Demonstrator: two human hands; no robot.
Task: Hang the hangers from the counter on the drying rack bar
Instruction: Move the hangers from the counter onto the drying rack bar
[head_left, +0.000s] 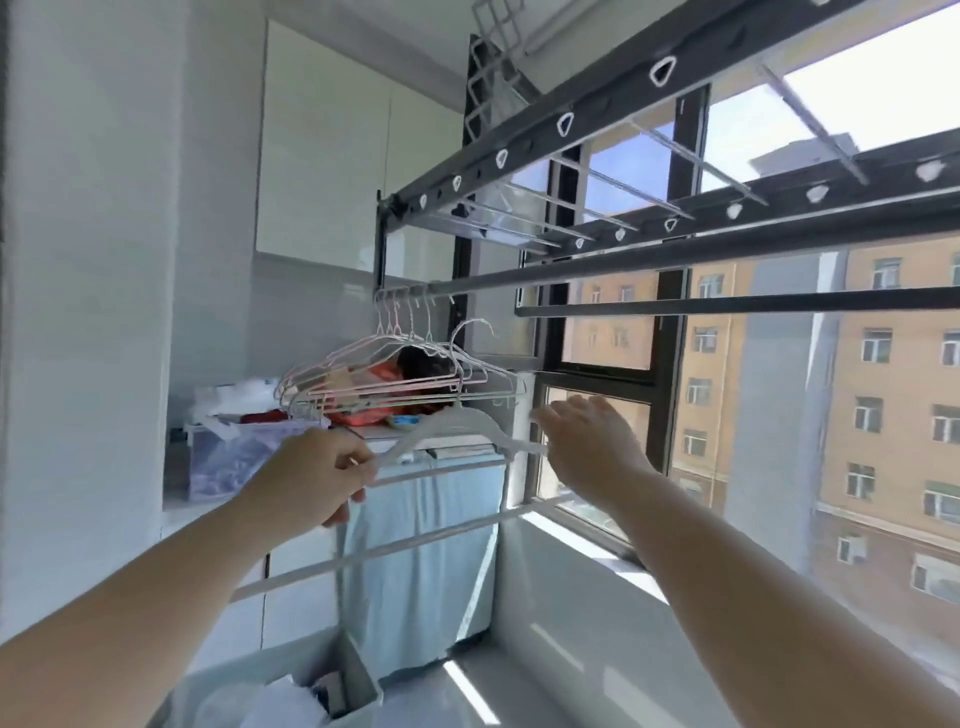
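Two bare forearms reach in from the bottom edge, one on each side. Between them, low down, stands one white bin (358, 675) with crumpled contents.

The left hand (322, 475) has its fingers (358, 467) curled round the left end of one white hanger (441, 423), pinching it against the thumb. The right hand (589, 441) lies with its back to the camera, fingers (553, 415) straight and loosely together, and the hanger's right tip touches its underside. This hanger is level, below the drying rack bar (571, 274). Its hook curves up just right of the hung ones and is not on the bar.

At the bar's far left end hangs a bunch of thin pink and white hangers (374, 374). About five hooks show, but they overlap, so the count is unsure. A second dark bar (727, 304) runs lower and nearer the window (779, 415), and two perforated beams (597, 109) cross overhead.

The hung bunch partly hides an orange packet (382, 375) and a dark object on a machine under a pale blue cover (415, 545). To the left, the worktop (179, 512) carries one clear storage box (223, 460). One white rod (395, 548) slants across in front of the cover.
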